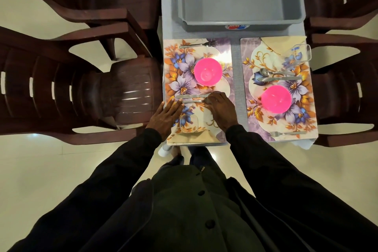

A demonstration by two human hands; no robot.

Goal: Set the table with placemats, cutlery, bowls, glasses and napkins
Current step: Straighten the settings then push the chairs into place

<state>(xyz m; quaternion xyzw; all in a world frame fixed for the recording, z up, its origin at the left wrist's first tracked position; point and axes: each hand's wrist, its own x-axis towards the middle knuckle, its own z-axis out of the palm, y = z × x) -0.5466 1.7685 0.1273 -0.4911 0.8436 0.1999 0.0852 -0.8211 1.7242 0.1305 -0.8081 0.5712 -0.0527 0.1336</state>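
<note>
Two floral placemats lie side by side on the table, the left placemat (173, 63) and the right placemat (249, 47). Each carries a pink bowl, the left bowl (208, 71) and the right bowl (276, 99). On the left mat a fork (197, 45) lies at the far edge, a knife (192, 95) and a spoon (193, 100) lie below the bowl, and a clear glass (189, 124) stands on a beige napkin (192, 138). My left hand (166, 114) rests flat by the spoon handle. My right hand (222, 108) curls over the spoon's bowl end.
The right mat holds a glass (302, 53) on a napkin (274, 44), a spoon and knife (280, 77), and a fork (286, 133). A grey tub (239, 24) stands at the far end. Dark brown chairs (81, 88) flank the table on both sides.
</note>
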